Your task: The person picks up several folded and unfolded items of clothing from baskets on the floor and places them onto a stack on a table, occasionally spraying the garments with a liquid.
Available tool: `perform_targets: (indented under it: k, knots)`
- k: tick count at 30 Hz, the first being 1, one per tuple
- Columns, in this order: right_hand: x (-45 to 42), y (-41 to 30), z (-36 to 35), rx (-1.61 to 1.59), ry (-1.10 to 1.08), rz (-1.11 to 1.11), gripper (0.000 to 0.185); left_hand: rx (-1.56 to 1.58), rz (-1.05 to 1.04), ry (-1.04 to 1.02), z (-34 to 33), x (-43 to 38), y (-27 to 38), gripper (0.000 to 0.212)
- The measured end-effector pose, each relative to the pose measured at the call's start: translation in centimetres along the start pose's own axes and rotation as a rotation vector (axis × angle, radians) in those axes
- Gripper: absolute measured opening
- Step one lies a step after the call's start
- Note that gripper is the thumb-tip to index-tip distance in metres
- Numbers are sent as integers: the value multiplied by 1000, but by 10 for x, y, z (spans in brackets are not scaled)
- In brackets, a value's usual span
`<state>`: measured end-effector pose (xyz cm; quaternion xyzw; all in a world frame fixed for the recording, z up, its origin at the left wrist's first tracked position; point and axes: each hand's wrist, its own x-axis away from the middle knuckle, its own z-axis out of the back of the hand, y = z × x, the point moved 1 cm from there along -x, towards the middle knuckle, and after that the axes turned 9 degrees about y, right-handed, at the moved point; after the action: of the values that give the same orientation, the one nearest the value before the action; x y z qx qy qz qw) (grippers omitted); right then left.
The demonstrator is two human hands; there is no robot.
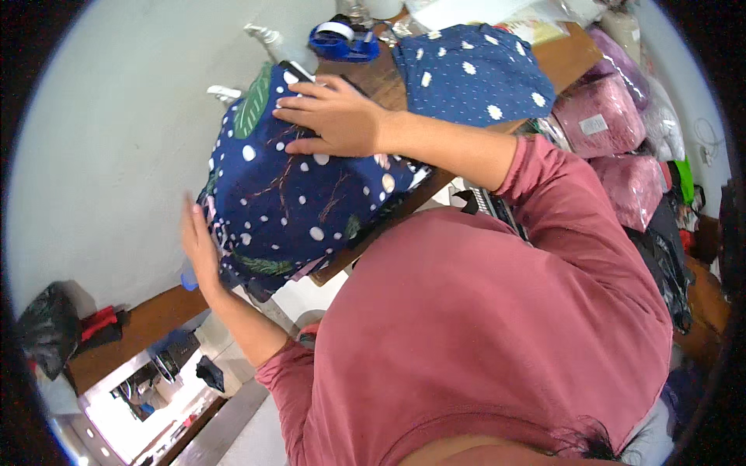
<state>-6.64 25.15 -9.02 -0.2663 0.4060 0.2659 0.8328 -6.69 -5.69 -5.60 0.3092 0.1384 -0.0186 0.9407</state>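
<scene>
A stack of navy cloth (280, 186) with white dots, green leaves and brown twig patterns lies on a wooden table in front of me. My right hand (335, 116) rests palm down on its top, fingers spread. Along the cloth's left edge, my left hand (201, 242) is held upright, with its fingers extended and somewhat blurred. Neither hand grips anything that I can see. Where the left palm meets the cloth is partly hidden.
Folded blue daisy-print cloth (475, 76) lies to the right on the table (382, 76). Behind stand a blue tape dispenser (344, 43) and a white spray bottle (271, 43). Pink plastic-wrapped packs (603, 116) are piled at the right. A wall (116, 145) borders the left.
</scene>
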Motion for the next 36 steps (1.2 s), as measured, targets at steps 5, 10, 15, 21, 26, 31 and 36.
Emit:
perform_targets:
  k: [5,10,15,21,26,31,36]
  knots:
    - [41,60,66,-181,81,-381,37,-406,-248,285,-7,-2,29,41]
    - [214,185,175,544,208,-823,42,429,-269,256,-77,38,184,26]
    - [364,253,214,494,95,-1107,61,819,-95,-542,-242,91,244,42]
    - [355,255,223,225,18,-1331,45,195,-4,-322,-388,90,161,61]
    - [315,242,248,293,-80,-1336,41,-54,76,-248,-380,81,167,65]
    - [339,260,251,101,153,-1392,39,50,169,-367,-377,80,173,58]
    - [306,263,267,-377,-106,-1702,33,-38,111,-388,-355,73,183,60]
